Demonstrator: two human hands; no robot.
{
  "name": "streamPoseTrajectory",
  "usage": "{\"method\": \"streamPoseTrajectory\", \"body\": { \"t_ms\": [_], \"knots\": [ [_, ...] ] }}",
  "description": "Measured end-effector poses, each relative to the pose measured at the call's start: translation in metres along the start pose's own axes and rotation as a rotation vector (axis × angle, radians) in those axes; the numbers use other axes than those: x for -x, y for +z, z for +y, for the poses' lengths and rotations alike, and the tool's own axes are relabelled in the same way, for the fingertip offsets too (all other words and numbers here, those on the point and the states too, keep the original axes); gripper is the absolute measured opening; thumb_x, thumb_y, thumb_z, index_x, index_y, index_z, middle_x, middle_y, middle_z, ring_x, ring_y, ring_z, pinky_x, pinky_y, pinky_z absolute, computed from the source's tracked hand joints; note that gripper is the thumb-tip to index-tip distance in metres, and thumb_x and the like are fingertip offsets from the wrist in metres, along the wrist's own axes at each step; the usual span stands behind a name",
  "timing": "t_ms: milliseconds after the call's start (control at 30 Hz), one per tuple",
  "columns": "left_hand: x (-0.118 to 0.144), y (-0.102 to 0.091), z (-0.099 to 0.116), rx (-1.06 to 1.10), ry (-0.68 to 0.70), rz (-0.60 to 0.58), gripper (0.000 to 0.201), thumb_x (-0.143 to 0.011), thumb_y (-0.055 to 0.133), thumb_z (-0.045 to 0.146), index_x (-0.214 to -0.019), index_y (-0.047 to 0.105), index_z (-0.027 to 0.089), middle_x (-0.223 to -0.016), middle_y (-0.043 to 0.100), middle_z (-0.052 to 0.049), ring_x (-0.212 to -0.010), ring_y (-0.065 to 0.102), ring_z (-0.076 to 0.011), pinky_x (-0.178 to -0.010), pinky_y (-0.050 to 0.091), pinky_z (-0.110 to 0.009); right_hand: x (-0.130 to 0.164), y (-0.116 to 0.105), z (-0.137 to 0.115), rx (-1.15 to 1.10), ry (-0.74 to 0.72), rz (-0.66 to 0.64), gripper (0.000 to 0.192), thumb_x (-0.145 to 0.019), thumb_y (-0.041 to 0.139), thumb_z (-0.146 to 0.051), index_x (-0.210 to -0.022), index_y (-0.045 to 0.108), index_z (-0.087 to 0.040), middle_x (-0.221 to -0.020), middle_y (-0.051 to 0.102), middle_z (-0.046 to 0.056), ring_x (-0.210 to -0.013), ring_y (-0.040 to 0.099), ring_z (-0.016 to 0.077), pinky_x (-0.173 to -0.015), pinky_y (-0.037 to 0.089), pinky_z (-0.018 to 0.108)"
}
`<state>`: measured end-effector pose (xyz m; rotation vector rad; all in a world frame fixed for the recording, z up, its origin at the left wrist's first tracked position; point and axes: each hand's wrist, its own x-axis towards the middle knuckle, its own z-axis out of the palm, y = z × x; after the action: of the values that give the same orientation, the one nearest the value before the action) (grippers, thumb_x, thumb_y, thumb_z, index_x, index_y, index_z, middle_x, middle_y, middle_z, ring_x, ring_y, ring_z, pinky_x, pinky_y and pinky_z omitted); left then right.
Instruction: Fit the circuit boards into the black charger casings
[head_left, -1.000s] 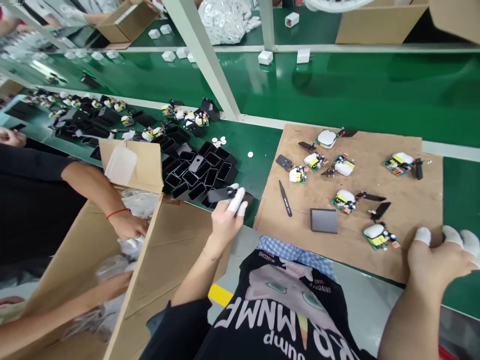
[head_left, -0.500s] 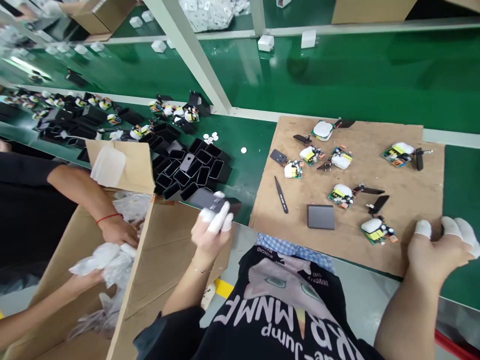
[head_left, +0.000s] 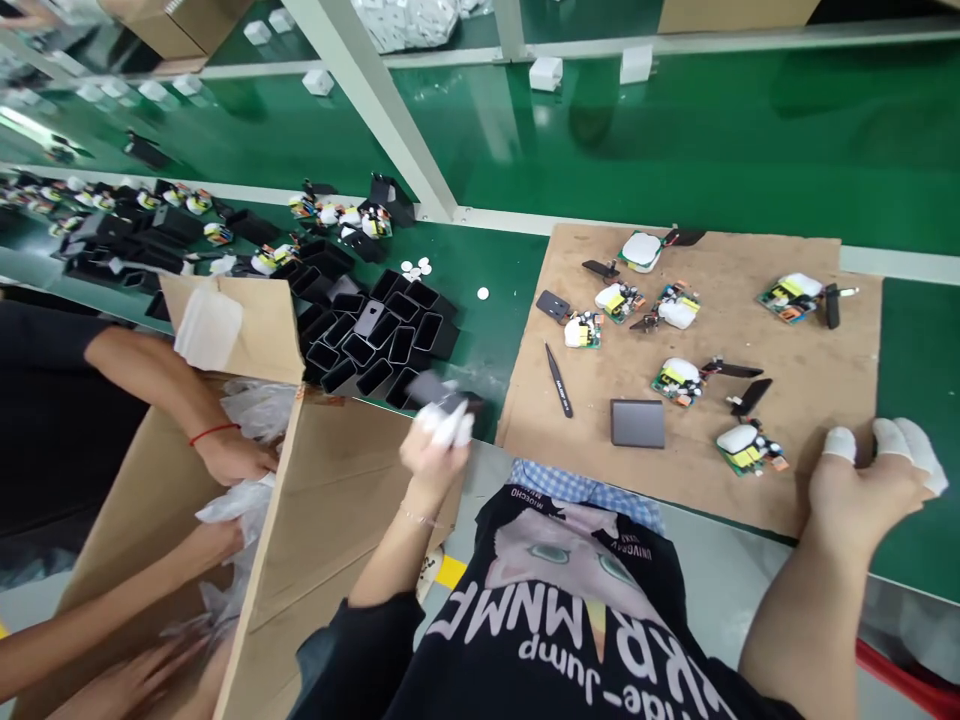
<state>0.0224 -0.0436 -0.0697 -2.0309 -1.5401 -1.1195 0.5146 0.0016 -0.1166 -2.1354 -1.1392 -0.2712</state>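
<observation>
My left hand [head_left: 436, 445], white covers on its fingertips, is closed around a black plastic casing [head_left: 431, 390] beside the table's front edge. Motion blur hides the casing's details; another dark part by the fingertips may belong to it. Just beyond lies a cluster of open black casings [head_left: 375, 335]. My right hand [head_left: 870, 490], also with white fingertip covers, rests at the right edge of the cardboard sheet [head_left: 825, 390]. Its thumb and fingers are apart, and a small dark bit shows beside the fingers. Nearest to it is a circuit board [head_left: 748, 447] with white and yellow parts.
Several more circuit boards [head_left: 679, 380], black tweezers [head_left: 558, 380] and a closed dark grey casing [head_left: 637, 423] lie on the cardboard. White discs [head_left: 416, 269] lie by the casings. At left, a co-worker's hands [head_left: 232, 455] reach into a big carton [head_left: 352, 470]. A metal post [head_left: 390, 110] rises behind.
My left hand has moved slightly right and up with the black casing. My right hand stays at the cardboard's edge. More of another person's hand shows low in the carton.
</observation>
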Motion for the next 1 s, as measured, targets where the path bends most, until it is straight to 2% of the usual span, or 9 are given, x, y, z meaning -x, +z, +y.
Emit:
{"method": "streamPoseTrajectory", "body": {
  "t_ms": [300, 500, 567, 633, 667, 733, 800, 867, 1000],
  "knots": [
    [-0.002, 0.003, 0.003, 0.067, -0.083, -0.042, 0.019, -0.086, 0.066, 0.022, -0.103, 0.075, 0.021, -0.084, 0.076, -0.008, -0.081, 0.074, -0.0199, -0.079, 0.058, -0.030, 0.002, -0.002, 0.000, -0.029, -0.026, -0.013, 0.059, -0.065, 0.060, -0.037, -0.114, 0.074, -0.008, -0.121, 0.069, 0.025, -0.120, 0.060, 0.0425, -0.105, 0.041, 0.057],
    [-0.001, 0.007, 0.005, 0.186, -0.428, -0.105, 0.026, -0.083, 0.068, 0.043, -0.087, 0.078, 0.020, -0.082, 0.077, -0.010, -0.081, 0.075, -0.0234, -0.081, 0.060, -0.033, -0.001, 0.001, 0.009, -0.044, -0.038, -0.003, 0.053, -0.065, 0.061, -0.037, -0.110, 0.076, -0.011, -0.121, 0.069, 0.023, -0.119, 0.060, 0.0419, -0.103, 0.042, 0.059],
    [-0.015, 0.007, 0.018, 0.190, -0.470, -0.105, 0.028, -0.085, 0.066, 0.043, -0.096, 0.078, 0.019, -0.091, 0.078, -0.010, -0.089, 0.075, -0.0233, -0.085, 0.060, -0.033, -0.002, -0.003, 0.002, -0.036, -0.046, 0.018, 0.062, -0.061, 0.065, -0.035, -0.118, 0.071, -0.012, -0.132, 0.062, 0.024, -0.125, 0.054, 0.0452, -0.105, 0.037, 0.065],
    [-0.038, 0.004, 0.040, 0.301, -0.622, -0.002, 0.034, -0.092, 0.057, 0.041, -0.115, 0.072, 0.021, -0.113, 0.075, -0.010, -0.105, 0.071, -0.0228, -0.095, 0.058, -0.035, 0.000, -0.016, -0.022, -0.080, -0.117, 0.075, 0.074, -0.061, 0.068, -0.032, -0.132, 0.061, -0.013, -0.143, 0.052, 0.025, -0.132, 0.046, 0.0468, -0.108, 0.031, 0.068],
    [-0.051, 0.001, 0.054, 0.483, -0.797, 0.110, 0.036, -0.094, 0.055, 0.041, -0.122, 0.068, 0.023, -0.124, 0.070, -0.008, -0.111, 0.069, -0.0221, -0.099, 0.056, -0.036, 0.003, -0.025, -0.042, -0.139, -0.181, 0.102, 0.078, -0.063, 0.068, -0.032, -0.138, 0.056, -0.014, -0.146, 0.048, 0.024, -0.135, 0.043, 0.0464, -0.111, 0.027, 0.069],
    [-0.078, -0.004, 0.083, 0.969, -1.110, 0.220, 0.037, -0.094, 0.052, 0.049, -0.122, 0.065, 0.028, -0.131, 0.067, -0.004, -0.112, 0.068, -0.0222, -0.100, 0.057, -0.040, 0.015, -0.049, -0.094, -0.462, -0.264, 0.108, 0.065, -0.076, 0.063, -0.035, -0.139, 0.055, -0.021, -0.136, 0.059, 0.017, -0.127, 0.054, 0.0390, -0.107, 0.039, 0.063],
    [-0.099, -0.008, 0.110, 1.300, -1.283, 0.111, 0.039, -0.094, 0.051, 0.051, -0.119, 0.067, 0.026, -0.129, 0.068, -0.003, -0.120, 0.064, -0.0238, -0.105, 0.054, -0.042, 0.031, -0.075, -0.151, -0.724, -0.357, -0.112, 0.062, -0.086, 0.061, -0.047, -0.142, 0.051, -0.023, -0.138, 0.058, 0.013, -0.130, 0.052, 0.0374, -0.109, 0.038, 0.062],
    [-0.112, -0.012, 0.131, 1.461, -1.352, -0.065, 0.040, -0.094, 0.049, 0.052, -0.115, 0.069, 0.024, -0.126, 0.069, -0.004, -0.127, 0.059, -0.0252, -0.108, 0.052, -0.042, 0.046, -0.095, -0.199, -0.892, -0.446, -0.395, 0.074, -0.084, 0.065, -0.060, -0.146, 0.045, -0.025, -0.142, 0.055, 0.012, -0.133, 0.048, 0.0379, -0.112, 0.036, 0.062],
    [-0.120, -0.021, 0.155, 1.544, -1.382, -0.273, 0.048, -0.093, 0.041, 0.059, -0.117, 0.066, 0.025, -0.119, 0.071, -0.005, -0.128, 0.058, -0.0258, -0.101, 0.058, -0.040, 0.068, -0.111, -0.246, -1.053, -0.658, -0.519, 0.082, -0.084, 0.068, -0.059, -0.151, 0.033, -0.030, -0.137, 0.058, 0.009, -0.130, 0.051, 0.0330, -0.109, 0.045, 0.054]
  ]
}}
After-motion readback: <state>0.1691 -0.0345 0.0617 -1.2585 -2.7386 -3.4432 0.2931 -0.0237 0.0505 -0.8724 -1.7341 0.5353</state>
